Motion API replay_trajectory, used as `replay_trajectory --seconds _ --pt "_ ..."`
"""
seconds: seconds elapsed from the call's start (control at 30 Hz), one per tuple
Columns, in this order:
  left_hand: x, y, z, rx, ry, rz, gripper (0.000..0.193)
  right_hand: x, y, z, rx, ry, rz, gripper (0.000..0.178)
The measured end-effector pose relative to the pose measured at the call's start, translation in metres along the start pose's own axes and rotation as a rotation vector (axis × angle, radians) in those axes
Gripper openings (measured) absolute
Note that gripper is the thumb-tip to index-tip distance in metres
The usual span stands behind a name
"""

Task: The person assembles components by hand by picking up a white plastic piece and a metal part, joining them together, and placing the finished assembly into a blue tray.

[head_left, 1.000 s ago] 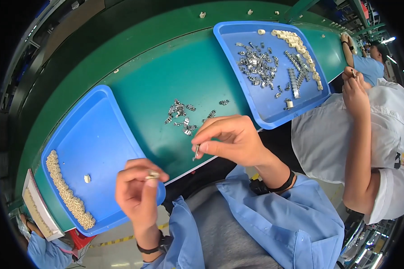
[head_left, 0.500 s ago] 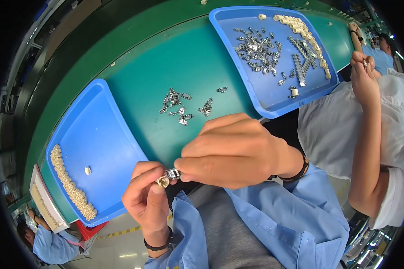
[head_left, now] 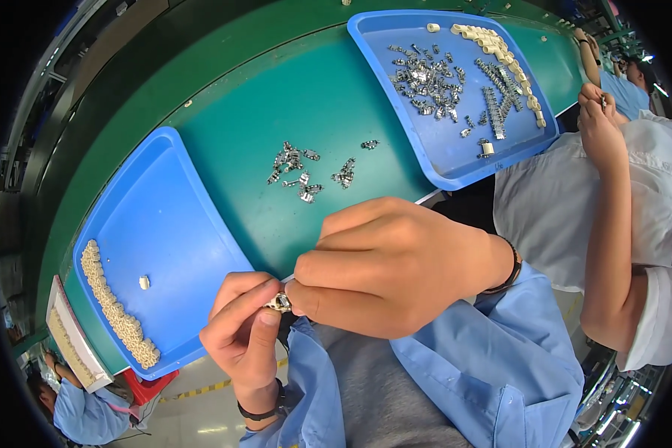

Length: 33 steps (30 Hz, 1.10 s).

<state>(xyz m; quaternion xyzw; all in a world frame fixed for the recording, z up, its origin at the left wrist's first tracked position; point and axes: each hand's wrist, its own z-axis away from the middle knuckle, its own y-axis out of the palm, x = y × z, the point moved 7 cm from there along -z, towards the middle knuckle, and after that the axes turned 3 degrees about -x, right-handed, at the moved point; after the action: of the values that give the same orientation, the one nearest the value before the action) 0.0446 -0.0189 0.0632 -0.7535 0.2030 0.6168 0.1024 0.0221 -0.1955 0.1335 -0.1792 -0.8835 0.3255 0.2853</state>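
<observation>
Just in front of my body, both hands meet at a small cream sleeve-like part and a shiny metal clip-like piece. My left hand pinches the cream part between thumb and fingers. From the other side my right hand grips the metal piece, its fingertips partly hiding it. The metal looks partly inside the cream part; how deep I cannot tell. Beyond my hands, several loose metal pieces lie on the green table.
A blue tray at left carries piled cream parts and a single one. Another blue tray at right holds metal pieces and cream sleeves. A white box stands far left. A co-worker's arm is close at right.
My right hand has pushed slightly left toward my left hand. The metal piece, which showed beside the cream part, now overlaps it and shows less.
</observation>
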Motion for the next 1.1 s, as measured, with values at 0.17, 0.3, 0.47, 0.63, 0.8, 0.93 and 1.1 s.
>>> replay_trajectory --seconds 0.17,0.3,0.47,0.63,0.8,0.93,1.1 --pt "0.005 -0.002 0.000 0.024 -0.087 0.013 0.035 0.002 0.006 -0.004 0.113 0.010 0.055 0.011" --pt "0.032 -0.007 0.000 -0.020 -0.342 0.513 0.038 0.000 0.016 -0.002 -0.036 0.000 0.071 0.013" --pt "0.057 -0.007 -0.016 0.177 -0.534 0.518 0.036 -0.024 0.040 0.026 -0.098 0.031 0.047 0.020" --pt "0.064 -0.014 -0.090 0.203 -0.632 -0.051 0.023 -0.080 0.042 0.056 -0.153 0.322 0.197 0.028" --pt "0.066 -0.011 -0.264 0.080 0.029 -0.613 0.021 -0.110 0.049 0.079 -0.102 0.528 0.287 0.026" --pt "0.138 -0.015 -0.364 -0.002 0.078 -0.630 0.022 -0.113 0.056 0.080 -0.104 0.496 0.280 0.022" --pt "0.195 -0.003 -0.389 -0.028 0.084 -0.729 0.022 -0.119 0.053 0.084 -0.088 0.446 0.249 0.017"
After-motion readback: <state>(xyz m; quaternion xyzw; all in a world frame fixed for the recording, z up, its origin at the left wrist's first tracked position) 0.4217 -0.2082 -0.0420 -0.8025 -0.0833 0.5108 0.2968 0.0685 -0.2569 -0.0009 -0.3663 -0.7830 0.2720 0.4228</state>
